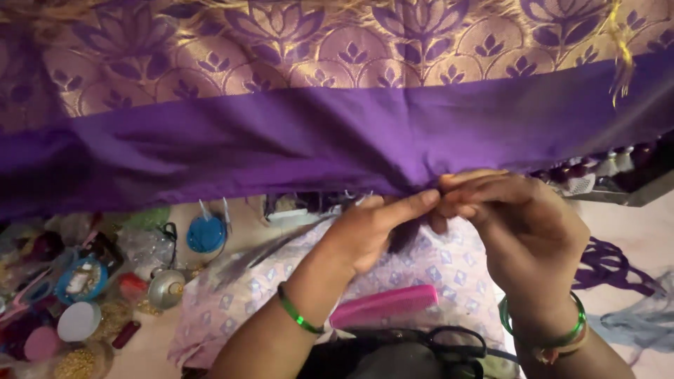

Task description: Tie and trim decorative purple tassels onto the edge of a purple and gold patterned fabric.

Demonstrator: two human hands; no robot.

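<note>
Pinching at mid-frame: left hand (365,231) and right hand (516,235) both closed on purple cloth's (281,140) lower edge | finished tassels hang upper right (597,168) | long edge leftward looks unworked | pink comb (385,305) idle below

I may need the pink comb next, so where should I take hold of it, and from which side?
Probably by its right end, from above. The pink comb lies flat on the printed cloth, its left end close under the left hand's wrist. Its right end lies bare, above the black scissors, so fingers can pinch its long edges there.
</note>
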